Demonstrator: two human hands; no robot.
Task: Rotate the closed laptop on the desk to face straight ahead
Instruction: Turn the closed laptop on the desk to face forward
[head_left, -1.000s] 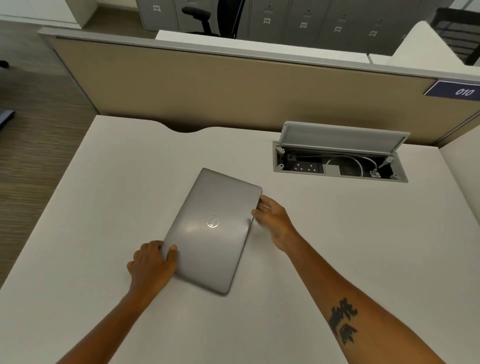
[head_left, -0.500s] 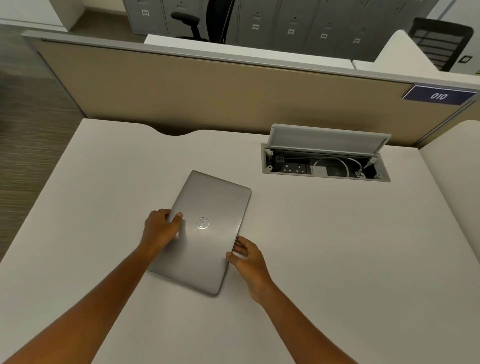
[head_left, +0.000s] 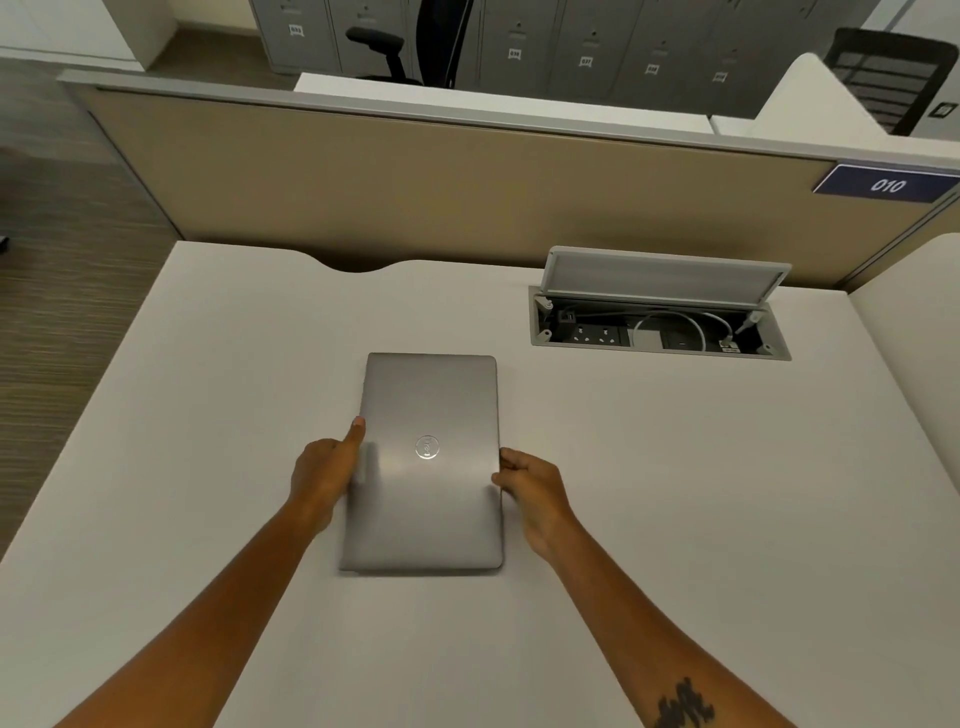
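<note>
My left hand (head_left: 323, 480) and right hand (head_left: 535, 491) clasp the closed silver laptop (head_left: 427, 467) by its long sides, fingers curled onto the edges; it lies flat between them on the white desk (head_left: 675, 467).

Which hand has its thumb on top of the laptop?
The left hand: its thumb rests on the laptop lid. The right hand only grips the side edge.

Closed laptop (head_left: 428, 462) on white desk (head_left: 675, 493)
</note>
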